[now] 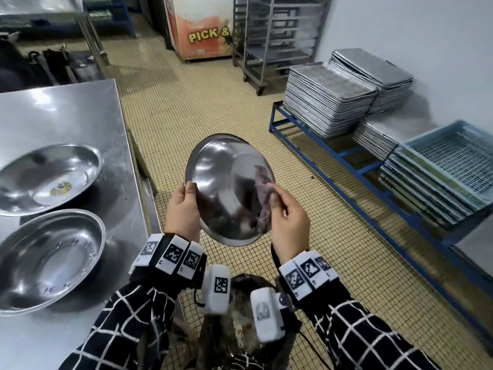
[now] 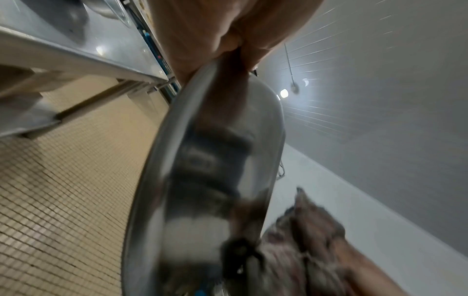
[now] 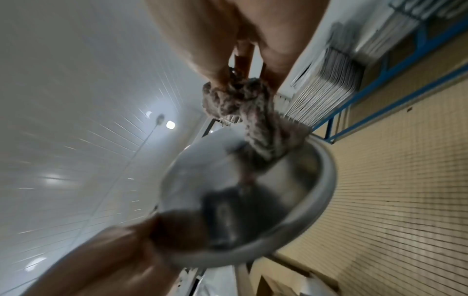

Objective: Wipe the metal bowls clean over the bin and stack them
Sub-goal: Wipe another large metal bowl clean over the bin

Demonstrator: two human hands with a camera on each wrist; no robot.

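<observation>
The metal bowl [image 1: 229,189] is held up in the air in front of the person, tipped so its hollow faces them, above the tiled floor and just beyond the dark bin [image 1: 240,324] that shows low in the head view between the wrists. The left hand [image 1: 184,209] grips the bowl's left rim, thumb over the edge and fingers curled behind. The right hand [image 1: 288,222] pinches a bunched, greyish-pink cloth [image 1: 262,182] and presses it against the inside of the bowl near the right rim; the right wrist view shows the cloth [image 3: 249,120] wadded between fingers and thumb and touching the steel.

To the left, 2 more metal bowls sit side by side on the steel table [image 1: 88,108]: the far bowl [image 1: 48,177] with a small yellowish mark at its centre, and the near bowl [image 1: 48,260]. They lie apart, not stacked.

The step in hand looks like wiping this 1 bowl. The main risk is the single-rim hold: a hard push from the cloth on the opposite side could twist the smooth bowl out of the left fingers and drop it to the floor. The bowl also seems to sit slightly beyond the bin, so loosened residue may fall on the tiles. A loose cloth end could miss the area close to the rim.
</observation>
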